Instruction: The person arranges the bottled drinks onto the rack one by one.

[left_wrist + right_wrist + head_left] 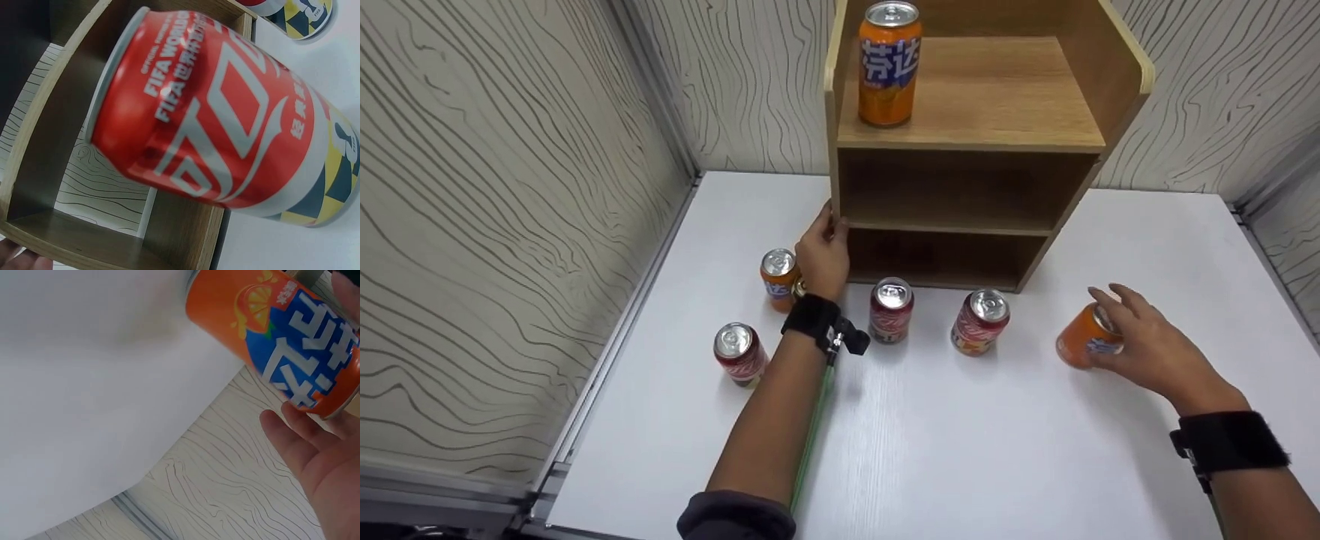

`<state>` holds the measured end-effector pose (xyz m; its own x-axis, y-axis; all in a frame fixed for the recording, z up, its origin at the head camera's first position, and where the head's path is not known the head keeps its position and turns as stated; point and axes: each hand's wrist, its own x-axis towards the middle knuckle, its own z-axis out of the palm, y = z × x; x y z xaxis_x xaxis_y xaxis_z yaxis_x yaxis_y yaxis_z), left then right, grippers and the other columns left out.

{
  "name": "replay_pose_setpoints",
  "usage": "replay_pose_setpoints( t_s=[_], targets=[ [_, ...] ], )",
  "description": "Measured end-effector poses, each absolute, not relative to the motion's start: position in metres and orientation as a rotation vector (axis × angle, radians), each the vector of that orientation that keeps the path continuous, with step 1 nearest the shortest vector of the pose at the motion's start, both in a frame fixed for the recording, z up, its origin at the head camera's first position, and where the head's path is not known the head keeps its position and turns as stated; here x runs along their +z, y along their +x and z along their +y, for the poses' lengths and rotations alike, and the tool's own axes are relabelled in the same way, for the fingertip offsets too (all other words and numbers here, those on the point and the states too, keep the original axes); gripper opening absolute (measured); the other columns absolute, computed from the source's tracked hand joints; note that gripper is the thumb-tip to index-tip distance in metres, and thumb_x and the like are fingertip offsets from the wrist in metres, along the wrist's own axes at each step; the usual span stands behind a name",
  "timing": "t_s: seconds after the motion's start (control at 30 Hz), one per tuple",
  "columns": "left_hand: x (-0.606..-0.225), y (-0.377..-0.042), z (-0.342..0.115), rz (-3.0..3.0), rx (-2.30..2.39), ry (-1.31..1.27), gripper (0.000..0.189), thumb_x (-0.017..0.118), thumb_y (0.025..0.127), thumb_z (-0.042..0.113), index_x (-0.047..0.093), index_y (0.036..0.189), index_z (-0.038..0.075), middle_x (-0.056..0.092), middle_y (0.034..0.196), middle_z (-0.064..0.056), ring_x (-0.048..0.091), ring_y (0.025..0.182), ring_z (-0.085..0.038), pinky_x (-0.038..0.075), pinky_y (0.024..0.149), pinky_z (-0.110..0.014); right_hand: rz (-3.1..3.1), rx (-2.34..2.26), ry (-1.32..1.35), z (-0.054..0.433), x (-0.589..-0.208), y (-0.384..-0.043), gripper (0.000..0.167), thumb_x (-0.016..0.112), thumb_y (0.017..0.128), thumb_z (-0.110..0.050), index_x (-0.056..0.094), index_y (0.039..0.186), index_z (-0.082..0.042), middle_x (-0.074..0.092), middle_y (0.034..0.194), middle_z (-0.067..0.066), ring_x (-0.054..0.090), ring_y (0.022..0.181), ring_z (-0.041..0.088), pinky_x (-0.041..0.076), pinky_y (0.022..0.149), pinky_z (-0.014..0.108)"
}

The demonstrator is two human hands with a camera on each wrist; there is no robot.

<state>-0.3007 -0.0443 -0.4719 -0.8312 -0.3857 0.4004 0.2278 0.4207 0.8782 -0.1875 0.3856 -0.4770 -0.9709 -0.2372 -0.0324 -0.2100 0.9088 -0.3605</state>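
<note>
My left hand [823, 259] holds the front edge of the left side panel of a wooden shelf unit [971, 142], with its thumb at the edge and fingers on the outer side. In the left wrist view its fingertips [25, 260] show by the panel, and a red soda can [225, 118] fills the middle. My right hand [1159, 349] is around the top of a tilted orange soda can [1084, 337], fingers spread. In the right wrist view, the fingers stand apart from the orange can [292, 332]; whether the thumb touches it I cannot tell.
Another orange can [889, 67] stands on the unit's top board. Red cans [891, 311], [980, 322] stand before the unit; a red can [742, 356] and an orange can [778, 281] stand left on the white table [930, 450]. Patterned walls [495, 187] enclose the table.
</note>
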Motion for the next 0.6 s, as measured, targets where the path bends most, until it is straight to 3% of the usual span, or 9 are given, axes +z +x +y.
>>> replay_pose_setpoints(
  t_s=[0.2, 0.33, 0.6],
  targets=[
    [-0.4724, -0.2999, -0.0441, -2.149, -1.384, 0.137, 0.037, 0.066, 0.095, 0.021, 0.064, 0.130, 0.011, 0.069, 0.114, -0.008, 0.067, 0.099, -0.016, 0.053, 0.081, -0.027, 3.046, -0.513, -0.317, 0.3814, -0.4836, -0.1861, 0.087, 0.077, 0.083, -0.028, 0.028, 0.152, -0.007, 0.027, 0.144, 0.032, 0.038, 0.119, 0.056, 0.038, 0.086, 0.072],
    [-0.4720, -0.2995, -0.0435, -2.157, -1.385, 0.141, 0.037, 0.066, 0.095, 0.021, 0.064, 0.131, 0.011, 0.069, 0.115, -0.008, 0.067, 0.100, -0.016, 0.053, 0.083, -0.027, 3.086, -0.516, -0.326, 0.3774, -0.4869, -0.1874, 0.079, 0.077, 0.084, -0.022, 0.034, 0.146, 0.000, 0.034, 0.136, 0.033, 0.043, 0.113, 0.054, 0.042, 0.085, 0.069],
    [-0.4715, -0.3001, -0.0438, -2.148, -1.395, 0.148, 0.037, 0.067, 0.094, 0.021, 0.064, 0.130, 0.012, 0.069, 0.115, -0.007, 0.067, 0.098, -0.017, 0.053, 0.082, -0.026, 3.052, -0.559, -0.337, 0.3776, -0.4858, -0.1922, 0.072, 0.075, 0.083, -0.012, 0.037, 0.144, 0.000, 0.036, 0.135, 0.028, 0.045, 0.111, 0.050, 0.044, 0.085, 0.067]
  ],
)
